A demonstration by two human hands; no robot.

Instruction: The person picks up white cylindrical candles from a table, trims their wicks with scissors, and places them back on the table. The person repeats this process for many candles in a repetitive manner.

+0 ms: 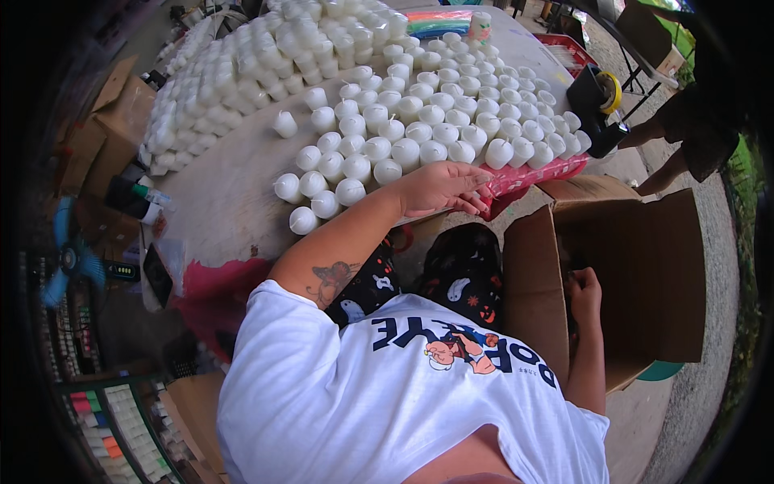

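Note:
My left hand (pixel 447 187) hovers at the table's near edge with fingers loosely bent and apart, beside rows of white votive candles (pixel 379 148). Under and beside it lies pink patterned cloth or wrapping (pixel 536 171) along the edge. At the lower right, my right hand (pixel 582 286) is inside an open cardboard box (pixel 645 242), at its left side; its fingers are curled and partly hidden, so whatever they hold cannot be made out.
Bagged white candles (pixel 242 89) are piled at back left, near colored packets (pixel 439 24). A red basket (pixel 564 48) and yellow tape roll (pixel 609 90) sit at back right. Another person (pixel 697 137) stands at right. A blue fan (pixel 68 250) and shelving (pixel 113 427) are at left.

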